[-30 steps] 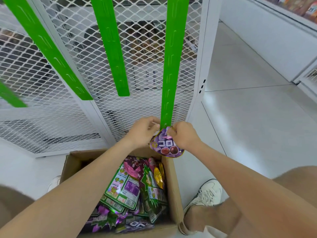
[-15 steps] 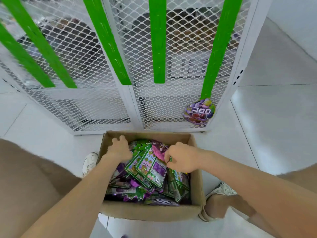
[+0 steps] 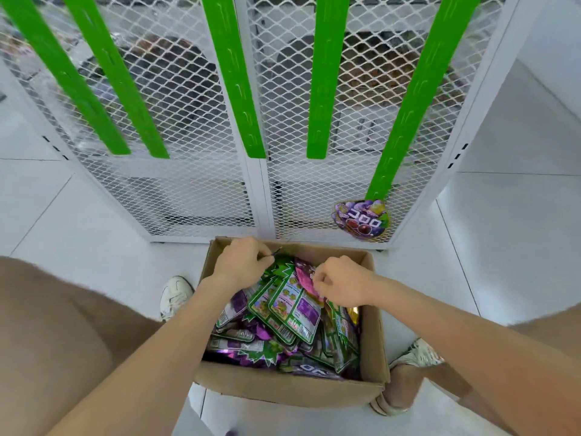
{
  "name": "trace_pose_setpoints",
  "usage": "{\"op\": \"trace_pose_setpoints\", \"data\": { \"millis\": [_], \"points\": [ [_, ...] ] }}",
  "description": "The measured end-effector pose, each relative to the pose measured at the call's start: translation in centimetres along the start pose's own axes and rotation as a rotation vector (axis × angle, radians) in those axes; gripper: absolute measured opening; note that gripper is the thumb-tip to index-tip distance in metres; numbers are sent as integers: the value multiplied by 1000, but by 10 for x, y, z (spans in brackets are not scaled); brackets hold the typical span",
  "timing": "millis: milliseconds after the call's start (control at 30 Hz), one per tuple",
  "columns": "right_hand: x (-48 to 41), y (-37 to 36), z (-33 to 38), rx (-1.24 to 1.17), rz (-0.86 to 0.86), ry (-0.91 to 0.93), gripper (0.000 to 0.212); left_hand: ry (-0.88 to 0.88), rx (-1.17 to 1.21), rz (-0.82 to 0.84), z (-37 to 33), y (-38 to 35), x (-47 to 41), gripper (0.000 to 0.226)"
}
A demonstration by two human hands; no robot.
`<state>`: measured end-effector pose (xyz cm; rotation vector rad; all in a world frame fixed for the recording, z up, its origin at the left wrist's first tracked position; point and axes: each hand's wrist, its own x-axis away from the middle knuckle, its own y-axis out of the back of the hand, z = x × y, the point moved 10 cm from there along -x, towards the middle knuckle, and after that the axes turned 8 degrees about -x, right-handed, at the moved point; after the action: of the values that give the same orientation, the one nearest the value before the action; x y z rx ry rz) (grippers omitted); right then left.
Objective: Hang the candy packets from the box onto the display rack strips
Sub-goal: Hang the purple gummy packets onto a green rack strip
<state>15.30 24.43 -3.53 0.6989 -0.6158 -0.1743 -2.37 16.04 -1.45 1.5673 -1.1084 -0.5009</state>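
- The cardboard box (image 3: 284, 392) sits on the white tiled floor (image 3: 503, 262), just in front of the white mesh display rack (image 3: 188, 99); its flaps are open and it lies between the person's knees
- Candy packets (image 3: 284, 314) fill the box in a loose heap, mostly green-edged and purple, lying at mixed angles and overlapping
- The left hand (image 3: 243, 262) reaches over the far left corner of the box; its fingers are curled and pinch the top edge of a green packet (image 3: 278, 269) that leans up out of the heap
- The right hand (image 3: 341, 283) is above the middle of the box, fingers curled tight beside a pink-purple packet (image 3: 304, 273); whether it actually pinches that packet, I cannot tell
- One purple hung packet (image 3: 361, 220) dangles from the bottom end of the rightmost green strip (image 3: 418, 89), tilted, close to the rack's lower rail and above the far right corner of the box
- Four more green strips (image 3: 325, 89) hang on the mesh to its left
- A white shoe (image 3: 174, 295) stands left of the box; another shoe (image 3: 415, 357) is just beside its right wall
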Motion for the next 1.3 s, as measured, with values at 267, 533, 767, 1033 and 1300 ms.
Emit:
{"op": "trace_pose_setpoints", "data": {
  "millis": [267,533,767,1033,1300],
  "points": [
    [-4,21,-25,-52,-122,-85,35,-216,42,581,-24,-67,29,47],
    [-18,-13,-37,-16,-201,-85,39,-26,-336,447,21,-77,23,109],
    [-42,-58,-37,371,-124,-236,73,55,-365,516,39,-86,17,123],
    [-42,-19,-23,531,-306,-189,18,-49,-156,378,13,-78,7,86],
    [4,54,-29,50,-669,-71,27,-78,397,182,-47,-37,0,43]
  ]
}}
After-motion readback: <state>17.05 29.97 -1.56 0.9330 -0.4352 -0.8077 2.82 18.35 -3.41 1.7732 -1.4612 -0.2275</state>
